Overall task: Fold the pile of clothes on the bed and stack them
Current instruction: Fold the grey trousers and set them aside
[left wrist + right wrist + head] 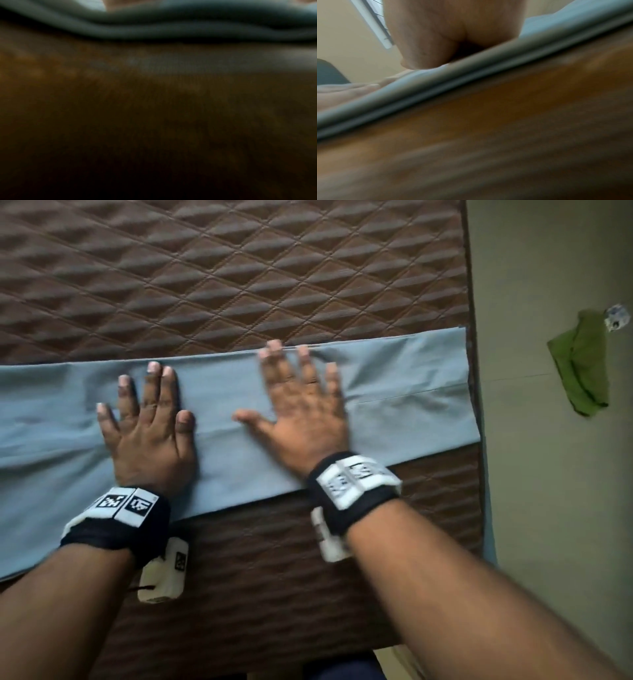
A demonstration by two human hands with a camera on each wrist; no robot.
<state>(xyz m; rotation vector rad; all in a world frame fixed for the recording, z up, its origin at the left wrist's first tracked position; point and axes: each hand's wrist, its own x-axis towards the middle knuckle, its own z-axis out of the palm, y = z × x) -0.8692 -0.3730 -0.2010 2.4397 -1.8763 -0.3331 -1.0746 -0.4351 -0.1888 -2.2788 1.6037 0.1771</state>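
Brown quilted mattress (239, 268) carries a grey-blue folded garment (411, 392) lying flat across it from 9 to 3 o'clock. Left hand (147, 433) and right hand (305, 419) press on it, fingers spread, grasping nothing. Green cloth (582, 364) lies on the floor at 3 o'clock.

Beige floor (548, 508) beside quilted mattress (222, 268)

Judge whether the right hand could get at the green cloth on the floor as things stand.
Probably not directly: the right hand lies flat on the grey-blue garment on the bed, while the green cloth lies on the floor beyond the bed's edge.
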